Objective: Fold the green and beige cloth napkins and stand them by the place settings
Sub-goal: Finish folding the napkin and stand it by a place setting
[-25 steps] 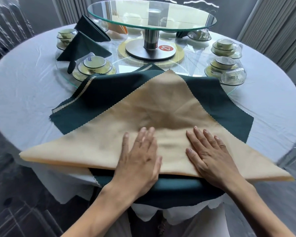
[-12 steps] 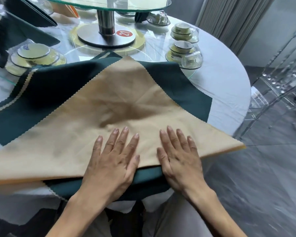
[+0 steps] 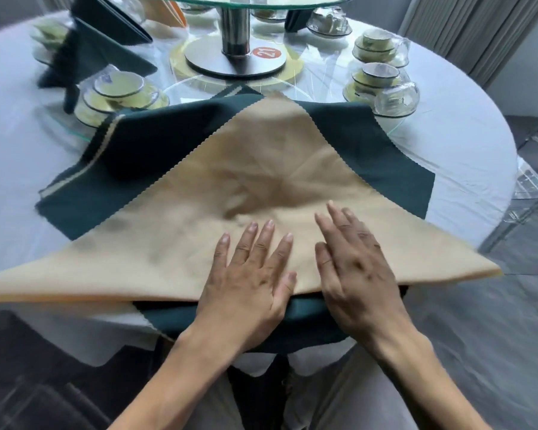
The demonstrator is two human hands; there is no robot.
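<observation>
Fingers (image 3: 263, 240) of both hands flat on beige napkin (image 3: 261, 169), triangle fold, over green napkin (image 3: 168, 135)

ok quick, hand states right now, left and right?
Left hand: open, flat on the beige napkin, holding nothing.
Right hand: open, fingers straight over the same napkin, holding nothing.

Grey curtains (image 3: 466, 29) at back, dark glossy floor (image 3: 494, 336), clear chair (image 3: 534, 169) rt.
</observation>
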